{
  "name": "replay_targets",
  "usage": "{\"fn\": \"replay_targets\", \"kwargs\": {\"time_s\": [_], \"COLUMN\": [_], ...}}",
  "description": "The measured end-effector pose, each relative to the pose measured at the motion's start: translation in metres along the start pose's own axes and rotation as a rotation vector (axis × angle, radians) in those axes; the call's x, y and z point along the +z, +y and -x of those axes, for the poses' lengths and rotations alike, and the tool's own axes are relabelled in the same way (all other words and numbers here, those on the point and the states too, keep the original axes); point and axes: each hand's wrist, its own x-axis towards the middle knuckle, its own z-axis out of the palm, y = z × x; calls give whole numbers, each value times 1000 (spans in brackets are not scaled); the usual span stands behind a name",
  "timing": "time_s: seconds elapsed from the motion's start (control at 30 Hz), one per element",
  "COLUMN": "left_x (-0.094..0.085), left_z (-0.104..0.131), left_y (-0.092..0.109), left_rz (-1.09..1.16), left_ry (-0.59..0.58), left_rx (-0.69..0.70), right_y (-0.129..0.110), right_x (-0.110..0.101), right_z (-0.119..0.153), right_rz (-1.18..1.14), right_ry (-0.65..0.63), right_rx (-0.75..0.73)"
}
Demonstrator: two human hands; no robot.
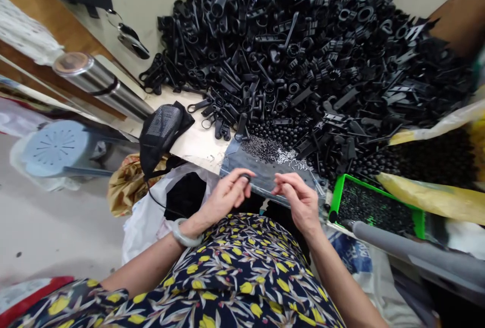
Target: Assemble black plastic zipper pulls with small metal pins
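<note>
Between thumb and fingers, my left hand point(233, 190) pinches a small black part point(246, 177). To its right, my right hand point(297, 197) has its thumb and fingertips pressed together; anything between them is too small to name. Both hands are apart, over the front edge of a dark work mat point(261, 170). Small silver pins point(291, 158) and tiny dark pieces point(261, 148) lie on the mat's far side. Behind them rises a large heap of black plastic parts point(280, 50).
A green tray point(419, 222) of small black pieces stands at the right, near yellow plastic bags point(432, 197). On the left are a steel flask point(106, 85), a black mesh pouch point(164, 128) and a blue stool point(56, 147). A grey padded bar point(409, 247) crosses the lower right.
</note>
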Motion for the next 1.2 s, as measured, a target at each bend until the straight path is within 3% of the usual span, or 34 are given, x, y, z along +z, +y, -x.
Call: {"fn": "replay_targets", "kwargs": {"time_s": [0.07,0.1,0.27,0.43,0.53,0.73,0.9,1.2], "left_x": [-12,-17,-22,-14,-12,-12,-14,-13], "left_z": [-3,-4,-10,-18,-21,-24,-26,-35], "left_y": [-1,0,3,-8,-10,-8,-14,-28], "left_rz": [30,58,226,-7,-76,-110,-193,-141], "left_ry": [201,248,188,213,188,112,123,163], "left_rx": [48,63,-5,94,92,-61,-86,-164], "right_y": [7,12,35,49,49,47,47,41], "right_x": [-8,-12,-12,-1,-1,-3,-4,12], "right_z": [-4,-8,-29,-38,-40,-45,-44,-29], "right_rz": [139,239,650,981,995,997,986,644], "right_ry": [107,138,55,-1,-13,-52,-43,-214], "right_rx": [10,-5,-168,-288,-277,-223,-217,-287]}}
